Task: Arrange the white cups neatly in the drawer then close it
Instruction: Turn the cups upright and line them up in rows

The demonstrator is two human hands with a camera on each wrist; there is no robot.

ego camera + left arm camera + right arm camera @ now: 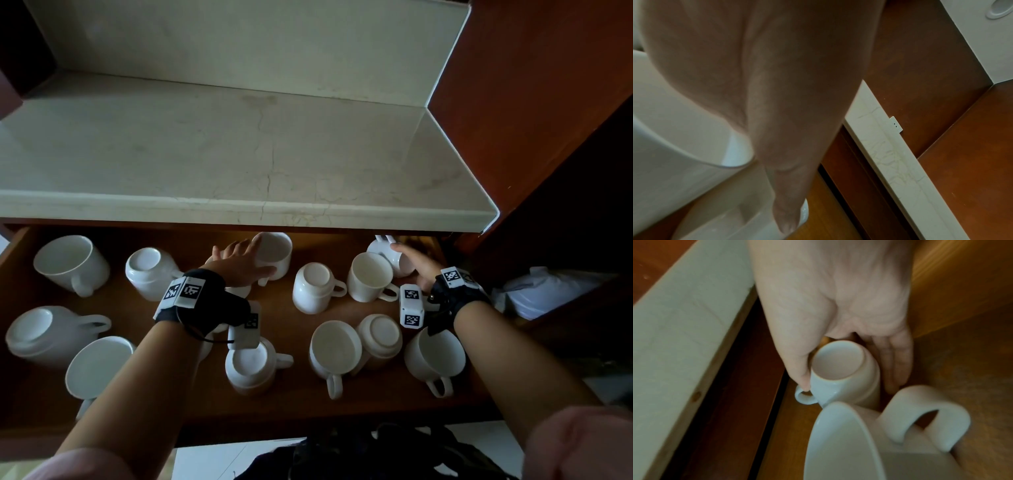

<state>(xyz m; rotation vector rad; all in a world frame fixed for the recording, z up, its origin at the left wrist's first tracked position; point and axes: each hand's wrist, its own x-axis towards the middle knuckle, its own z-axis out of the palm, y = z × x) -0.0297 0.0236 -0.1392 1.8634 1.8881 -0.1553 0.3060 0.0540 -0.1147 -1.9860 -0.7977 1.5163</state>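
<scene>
The wooden drawer [294,407] is pulled out, and several white cups lie scattered in it, some on their sides, some upside down. My left hand [248,262] reaches to the back middle and grips a large white cup [275,253], thumb along its near side; the left wrist view shows that cup [674,146] under my palm [766,97]. At the back right corner my right hand [416,263] holds a small white cup [394,255]. In the right wrist view my thumb [801,374] and fingers [896,369] pinch this small cup [838,368] beside another cup [838,443].
A pale marble counter [239,154] overhangs the drawer's back edge, close above both hands. Brown cabinet panels [531,68] rise on the right. A white bag [548,291] lies right of the drawer. Dark cloth [376,452] sits below the drawer front.
</scene>
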